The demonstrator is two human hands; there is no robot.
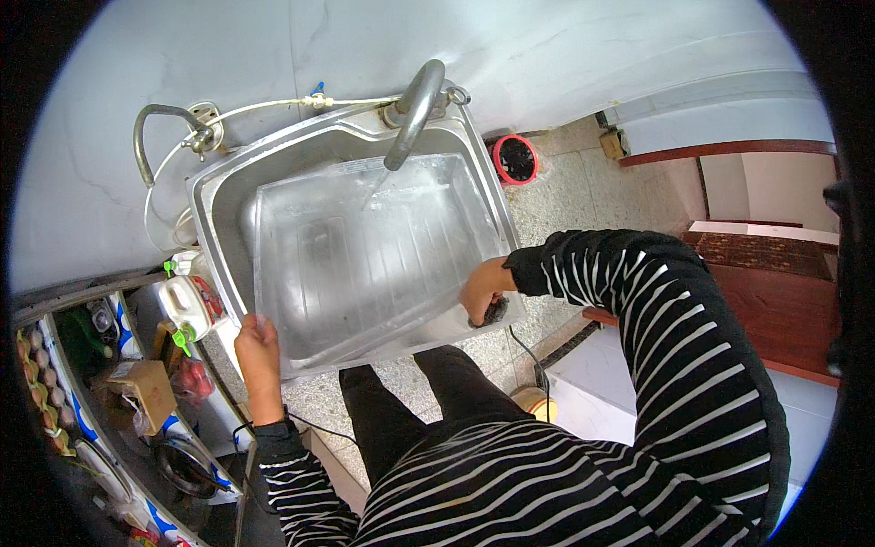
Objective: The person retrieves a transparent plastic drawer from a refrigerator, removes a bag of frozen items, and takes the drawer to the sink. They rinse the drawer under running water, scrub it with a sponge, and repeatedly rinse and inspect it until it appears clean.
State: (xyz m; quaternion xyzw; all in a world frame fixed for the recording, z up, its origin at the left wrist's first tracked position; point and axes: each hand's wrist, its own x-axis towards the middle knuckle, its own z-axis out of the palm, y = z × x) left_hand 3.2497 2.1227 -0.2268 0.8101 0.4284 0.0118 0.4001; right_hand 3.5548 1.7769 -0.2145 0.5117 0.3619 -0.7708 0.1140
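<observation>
A clear plastic bin (369,253) lies tilted in the stainless steel sink (236,184), its near side reaching over the sink's front edge. My left hand (258,349) grips the bin's rim at its near left corner. At the near right corner, my right hand (485,290) presses a dark scouring pad (489,313) against the inside of the bin's wall. Over the far side curves a metal faucet (417,113), and a thin stream of water (376,190) seems to run from it into the bin.
A second tap (160,113) juts from the wall at left, with a white hose (260,106) along the wall. White jugs (188,308) stand left of the sink beside shelves holding a cardboard box (140,393). A red-rimmed bucket (516,160) sits on the floor at right.
</observation>
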